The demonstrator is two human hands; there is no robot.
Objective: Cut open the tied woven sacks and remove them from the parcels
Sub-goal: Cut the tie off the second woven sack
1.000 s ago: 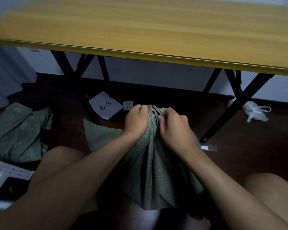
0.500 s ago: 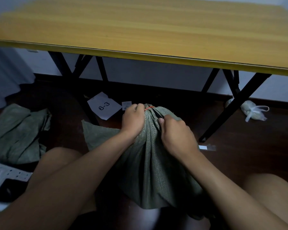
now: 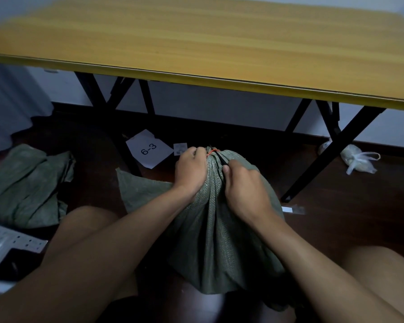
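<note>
A green woven sack (image 3: 219, 229) stands on the floor between my legs, its neck gathered and bound with a red tie (image 3: 212, 151). My left hand (image 3: 191, 170) grips the bunched neck from the left, just below the tie. My right hand (image 3: 245, 190) is curled against the right side of the neck and holds a thin dark tool (image 3: 221, 159) whose tip points up toward the tie. The parcel inside is hidden.
A yellow-topped table (image 3: 219, 43) with black legs (image 3: 313, 173) stands just beyond the sack. An emptied green sack (image 3: 26, 185) lies at left. A paper marked 6-3 (image 3: 148, 149) and a tied clear bag (image 3: 357, 158) lie on the dark floor.
My right hand has slid a little down and back from the tie, showing the dark tool at the neck. My left hand keeps its grip.
</note>
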